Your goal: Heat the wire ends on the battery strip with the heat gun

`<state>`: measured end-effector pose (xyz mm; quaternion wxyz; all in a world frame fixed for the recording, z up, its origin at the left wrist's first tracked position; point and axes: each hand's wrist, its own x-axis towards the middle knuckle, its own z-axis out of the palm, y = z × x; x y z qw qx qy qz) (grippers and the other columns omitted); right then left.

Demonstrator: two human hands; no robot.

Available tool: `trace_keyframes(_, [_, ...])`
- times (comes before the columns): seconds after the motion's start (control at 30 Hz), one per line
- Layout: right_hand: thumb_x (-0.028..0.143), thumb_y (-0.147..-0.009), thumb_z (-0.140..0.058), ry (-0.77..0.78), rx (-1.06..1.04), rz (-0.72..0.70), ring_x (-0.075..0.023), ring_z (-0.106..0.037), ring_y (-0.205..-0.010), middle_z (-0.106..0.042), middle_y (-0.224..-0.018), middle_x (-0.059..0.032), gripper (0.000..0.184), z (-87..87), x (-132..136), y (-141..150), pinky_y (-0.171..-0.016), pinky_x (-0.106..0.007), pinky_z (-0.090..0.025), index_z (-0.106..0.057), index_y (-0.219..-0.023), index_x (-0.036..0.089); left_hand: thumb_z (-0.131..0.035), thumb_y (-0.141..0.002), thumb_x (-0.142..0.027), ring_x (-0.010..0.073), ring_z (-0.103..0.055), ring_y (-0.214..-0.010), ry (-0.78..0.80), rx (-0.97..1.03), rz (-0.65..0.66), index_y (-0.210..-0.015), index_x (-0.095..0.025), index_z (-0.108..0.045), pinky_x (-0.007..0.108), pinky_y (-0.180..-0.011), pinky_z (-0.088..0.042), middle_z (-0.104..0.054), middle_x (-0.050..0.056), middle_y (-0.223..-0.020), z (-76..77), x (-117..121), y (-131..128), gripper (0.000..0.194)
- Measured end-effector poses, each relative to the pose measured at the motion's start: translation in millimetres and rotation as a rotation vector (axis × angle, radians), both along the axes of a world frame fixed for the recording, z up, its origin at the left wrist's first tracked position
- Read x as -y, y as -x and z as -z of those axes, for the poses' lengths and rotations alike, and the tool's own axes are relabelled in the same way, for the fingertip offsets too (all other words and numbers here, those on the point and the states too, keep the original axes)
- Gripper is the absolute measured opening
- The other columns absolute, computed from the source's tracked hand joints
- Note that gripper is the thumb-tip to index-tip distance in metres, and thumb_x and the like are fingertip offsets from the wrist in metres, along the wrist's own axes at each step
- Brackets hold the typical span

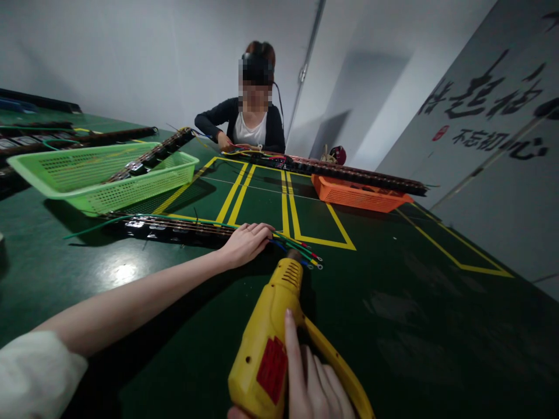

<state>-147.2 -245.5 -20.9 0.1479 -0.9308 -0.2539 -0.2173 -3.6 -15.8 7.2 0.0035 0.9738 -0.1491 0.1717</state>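
Note:
My right hand (314, 378) is wrapped round a yellow heat gun (264, 320), with one finger stretched along its body. The gun's nozzle points away from me, close to the coloured wires (301, 244), which end in metal ring terminals. My left hand (248, 243) is closed over these wires where they leave a long black strip assembly (174, 228) with copper-coloured rods. That strip lies flat on the green table (183, 361), and a green wire trails past its left end. The left fingertips are partly hidden.
A light green basket (144, 186) on the left holds another strip. An orange basket (362, 195) stands at the right under a long strip (362, 173). Across the table, a person (257, 122) handles wires. Yellow tape lines mark the tabletop, and more strips lie at far left.

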Motion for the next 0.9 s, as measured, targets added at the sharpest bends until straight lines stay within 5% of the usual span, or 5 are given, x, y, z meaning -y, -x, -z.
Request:
trace_keyframes(0.4, [0.083,-0.042,-0.059,-0.083,-0.046,-0.068,-0.0274,-0.062,-0.073,-0.065,-0.09,-0.0093,0.132,-10.9,-25.8,1.5,-0.064,-0.041,-0.052,-0.013,-0.145,0.014,-0.024,-0.095,-0.033,0.0148,-0.052,-0.1,0.007,0.0,0.005,-0.103,-0.018,-0.05,0.032,-0.085,-0.037,-0.051,0.002,-0.127,3.1,-2.3,-1.4,0.031])
trace_keyframes(0.6, [0.092,-0.06,-0.028,-0.084,-0.051,-0.151,-0.0254,-0.063,-0.079,-0.065,-0.091,-0.0101,0.118,0.7,-13.7,-3.2,-0.068,-0.039,-0.05,-0.01,-0.145,0.012,-0.026,-0.094,-0.033,0.0147,-0.052,-0.102,0.0,0.016,0.02,-0.105,-0.019,-0.048,0.032,-0.085,-0.037,-0.051,0.001,-0.128,4.6,-4.4,-1.2,0.028])
trace_keyframes(0.8, [0.093,-0.058,-0.021,-0.033,-0.061,-0.076,-0.0238,-0.063,-0.083,-0.065,-0.096,-0.0093,0.115,7.5,10.7,-5.5,-0.07,-0.037,-0.05,-0.016,-0.144,0.017,-0.029,-0.094,-0.032,0.0144,-0.052,-0.102,0.017,0.004,0.03,-0.101,-0.019,-0.048,0.031,-0.085,-0.036,-0.05,0.001,-0.128,1.6,-3.3,0.7,0.024])
trace_keyframes(0.9, [0.087,-0.07,-0.013,-0.021,-0.065,-0.065,-0.0206,-0.063,-0.083,-0.064,-0.098,-0.0076,0.101,7.6,27.6,-9.1,-0.07,-0.034,-0.049,-0.016,-0.144,0.019,-0.027,-0.094,-0.032,0.0137,-0.053,-0.102,0.035,-0.007,0.026,-0.101,-0.019,-0.047,0.031,-0.084,-0.037,-0.051,-0.001,-0.127,-0.2,-1.4,1.4,0.024])
